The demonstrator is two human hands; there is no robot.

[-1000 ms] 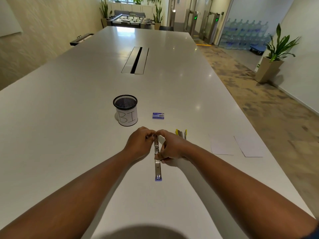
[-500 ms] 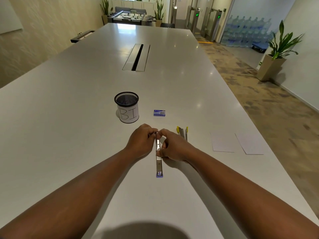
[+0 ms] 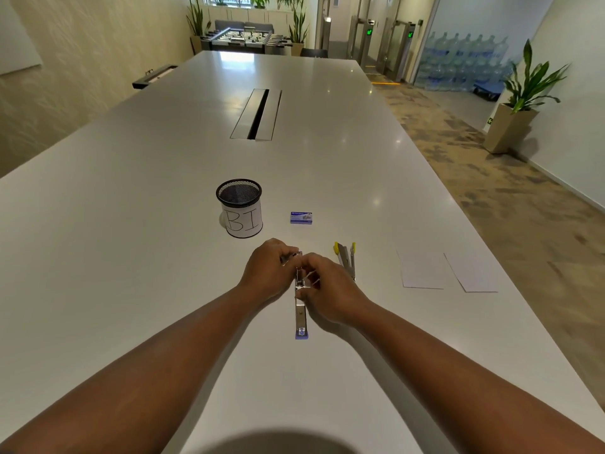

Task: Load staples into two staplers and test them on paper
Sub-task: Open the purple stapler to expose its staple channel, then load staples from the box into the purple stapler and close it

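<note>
A metal stapler with a purple end (image 3: 300,314) lies opened flat on the white table (image 3: 163,257), pointing toward me. My left hand (image 3: 266,273) grips its far end from the left. My right hand (image 3: 327,290) pinches the open channel near the middle, fingers curled over it. Whether a staple strip is between the fingers cannot be made out. A second stapler with yellow ends (image 3: 346,258) lies open just right of my right hand. A small blue staple box (image 3: 301,217) sits beyond the hands. Two white paper sheets (image 3: 422,269) (image 3: 471,271) lie at the right.
A black mesh cup labelled "BI" (image 3: 240,209) stands behind my left hand. A cable slot (image 3: 257,114) runs along the table's middle. The table's right edge is close to the paper, with carpet floor and a potted plant (image 3: 520,103) beyond.
Both hands stay on the purple-ended stapler. My right hand's fingers have shifted slightly along its channel. The head camera has moved a little.
</note>
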